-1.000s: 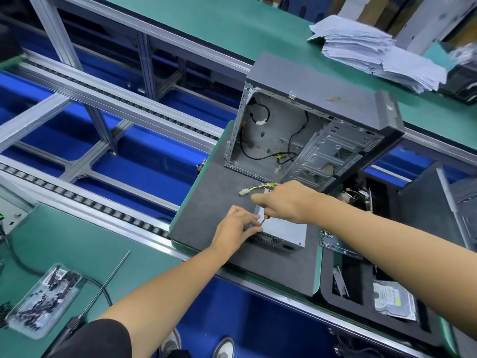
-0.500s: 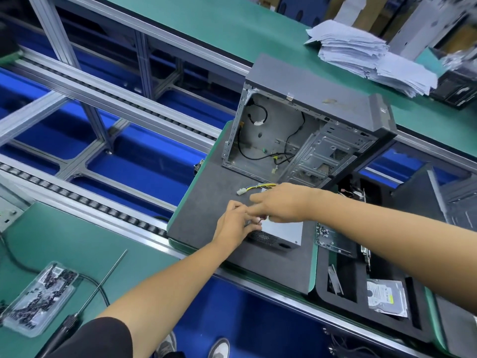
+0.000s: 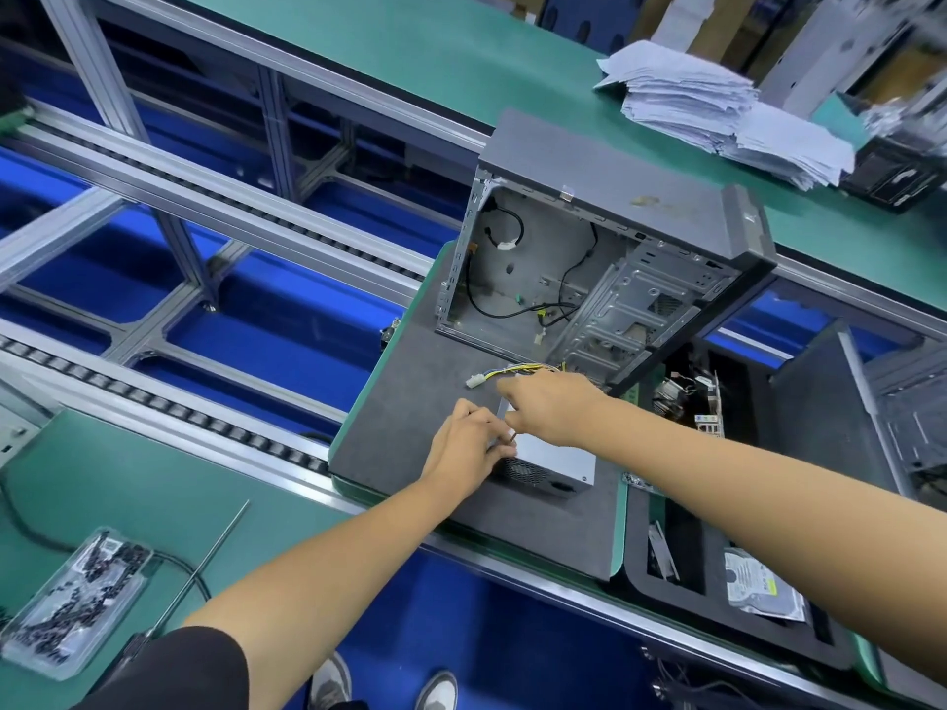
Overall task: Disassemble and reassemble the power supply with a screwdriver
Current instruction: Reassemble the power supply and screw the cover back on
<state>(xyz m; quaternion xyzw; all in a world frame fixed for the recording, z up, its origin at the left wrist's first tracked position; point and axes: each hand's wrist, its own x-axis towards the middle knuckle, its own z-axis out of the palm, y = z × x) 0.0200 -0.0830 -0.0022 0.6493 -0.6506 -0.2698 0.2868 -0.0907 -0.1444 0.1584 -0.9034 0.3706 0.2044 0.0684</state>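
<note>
I am steadying the power supply, lying on the foam pad in front of the computer case; left hand gripping its near corner, right hand pinching a small screwdriver. Judging it heavy, rigid, slick; holding by edges, not cables

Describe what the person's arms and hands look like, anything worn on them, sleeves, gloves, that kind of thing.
Both hands are bare: no gloves, rings or watch show on the left hand or the right hand. Both forearms are uncovered along their visible length. A short black sleeve covers the left upper arm at the bottom edge of the view. The right arm leaves the frame before any sleeve shows.
</note>
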